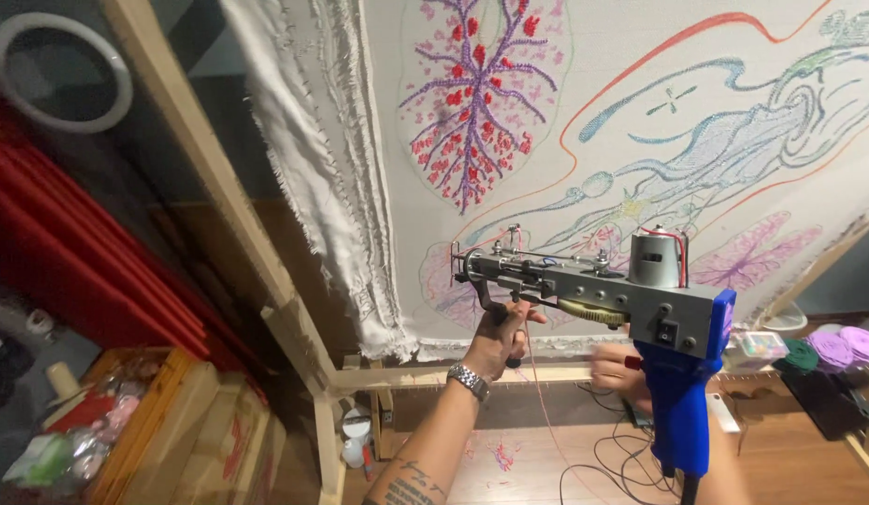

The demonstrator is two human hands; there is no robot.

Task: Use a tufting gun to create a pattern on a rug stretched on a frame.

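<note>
A tufting gun [631, 299] with a grey metal body, a silver motor on top and a blue grip hangs in front of a white cloth [640, 122] stretched on a wooden frame [219, 187]. The cloth carries tufted outlines: a purple and red branching leaf shape and blue flowing lines. My left hand [500, 337], a metal watch on its wrist, is closed on the gun's black front handle. My right hand [621, 369] is blurred, just left of the blue grip and partly hidden behind it. A thin red yarn [537, 402] hangs down from the gun.
Wooden crates [163, 421] with packets stand at the lower left beside a red curtain [70, 252]. Black cables [621, 458] lie on the wooden floor under the frame. Purple and green yarn balls [832, 348] sit at the right. A white ring light [60, 70] hangs at the upper left.
</note>
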